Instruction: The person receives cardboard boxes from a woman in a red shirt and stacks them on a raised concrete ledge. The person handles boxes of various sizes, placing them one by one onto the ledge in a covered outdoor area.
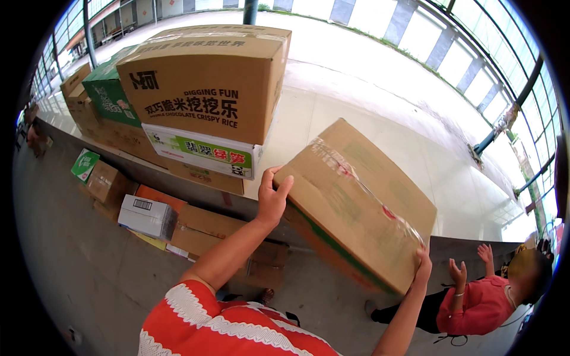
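Note:
A large brown cardboard box (356, 196), taped along its top seam and with a green stripe low on its side, is held between my two hands. My left hand (273, 197) grips its near left corner, thumb on the top face. At the opposite end my right hand (422, 270) is closed on the right corner, its fingers partly hidden. The box is tilted and its far part overlaps the pale tiled ledge; whether it rests there I cannot tell. Left of it stands a tall brown carton (202, 89) on a white and green carton (202, 149).
A green carton (108, 89) sits farther left on the ledge (309, 113). On the floor below lie a white box (145, 216), a brown box (208, 225) and several others. At right, a person in a red top (475, 308) has both hands raised. A post (493, 139) stands beyond.

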### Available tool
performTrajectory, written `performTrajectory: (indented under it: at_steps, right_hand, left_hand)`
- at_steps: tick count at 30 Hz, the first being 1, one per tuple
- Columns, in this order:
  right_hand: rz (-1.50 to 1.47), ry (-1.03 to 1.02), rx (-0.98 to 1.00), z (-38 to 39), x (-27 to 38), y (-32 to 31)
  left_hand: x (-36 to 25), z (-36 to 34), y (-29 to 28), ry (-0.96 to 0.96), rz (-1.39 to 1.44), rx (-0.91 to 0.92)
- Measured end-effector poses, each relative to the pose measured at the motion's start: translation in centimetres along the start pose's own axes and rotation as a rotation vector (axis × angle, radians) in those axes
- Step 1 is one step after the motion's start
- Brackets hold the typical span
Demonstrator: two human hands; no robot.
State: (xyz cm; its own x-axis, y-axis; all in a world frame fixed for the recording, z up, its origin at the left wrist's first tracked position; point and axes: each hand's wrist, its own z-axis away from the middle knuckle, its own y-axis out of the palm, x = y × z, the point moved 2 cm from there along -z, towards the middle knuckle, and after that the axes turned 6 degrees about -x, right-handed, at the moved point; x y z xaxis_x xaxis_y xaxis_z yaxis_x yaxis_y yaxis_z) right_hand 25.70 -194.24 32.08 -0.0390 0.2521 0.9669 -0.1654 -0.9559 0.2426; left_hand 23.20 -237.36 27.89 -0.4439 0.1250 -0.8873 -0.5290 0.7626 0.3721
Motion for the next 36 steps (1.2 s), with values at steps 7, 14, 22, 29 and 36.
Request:
performTrajectory:
  at_steps: [7, 14, 22, 29, 36]
  right_hand:
    - [0.467, -0.019, 0.120, -13.2, -3.4, 4.8]
    - [0.652, 0.017, 0.044, -14.9, -5.7, 4.5]
    - [0.738, -0.155, 0.021, -20.2, -6.8, 6.0]
    - [0.398, -0.021, 0.119, -17.2, -7.6, 3.6]
    - [0.596, -0.118, 0.049, -19.2, -9.9, 4.0]
  left_hand:
    - [5.2, -0.2, -1.9, 0.177, -0.487, -0.040]
    - [9.3, 2.9, -3.9, 0.077, -0.526, -0.056]
    - [9.1, 1.7, -3.5, 0.040, -0.602, -0.158]
    - [8.7, 2.1, -4.0, 0.124, -0.702, -0.257]
    - [8.4, 2.2, -4.1, -0.017, -0.659, -0.191]
